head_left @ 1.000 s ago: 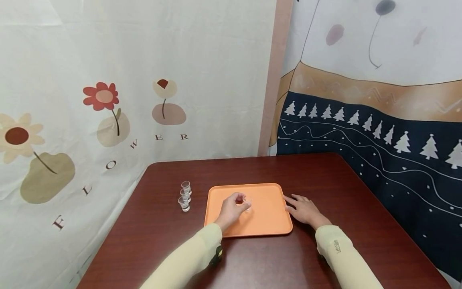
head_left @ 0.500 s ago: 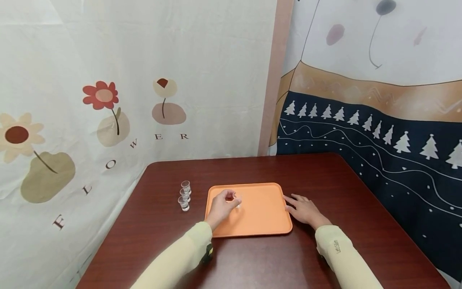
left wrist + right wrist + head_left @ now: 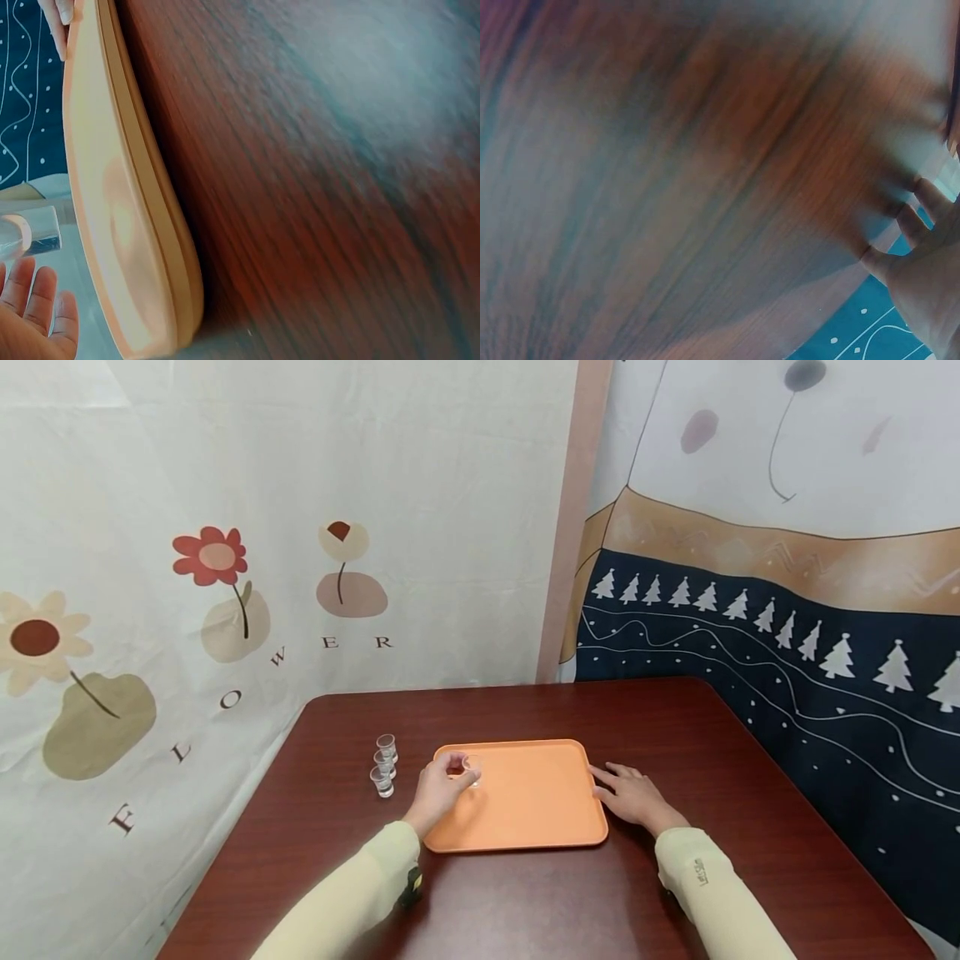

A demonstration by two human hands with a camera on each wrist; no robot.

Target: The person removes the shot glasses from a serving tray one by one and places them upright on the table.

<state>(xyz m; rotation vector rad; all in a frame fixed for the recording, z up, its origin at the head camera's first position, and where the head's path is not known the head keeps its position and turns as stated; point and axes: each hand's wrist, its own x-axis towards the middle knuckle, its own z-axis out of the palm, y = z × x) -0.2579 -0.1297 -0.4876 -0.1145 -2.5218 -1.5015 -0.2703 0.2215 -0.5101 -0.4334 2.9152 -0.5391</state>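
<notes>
My left hand (image 3: 437, 789) pinches a small clear shot glass (image 3: 472, 770) between thumb and fingers, over the left part of an orange tray (image 3: 536, 797). In the left wrist view the shot glass (image 3: 37, 231) shows above the curled fingers of that hand (image 3: 37, 315), raised off the tray (image 3: 112, 187). My right hand (image 3: 632, 795) lies with fingers spread at the tray's right edge, its fingertips right at the rim. The right wrist view has this hand (image 3: 926, 270) at its right border, fingertips down on the wood.
Several clear shot glasses stand in a short row left of the tray, the nearest glass (image 3: 382, 782) in front. All rest on a dark red-brown wooden table (image 3: 540, 902). Printed cloths, one with flowers (image 3: 217, 557) and one with white trees (image 3: 836, 656), hang behind and to the right.
My left hand has carried the shot glass leftward across the tray, from near its middle to its left part. The right hand and the row of glasses stay where they were.
</notes>
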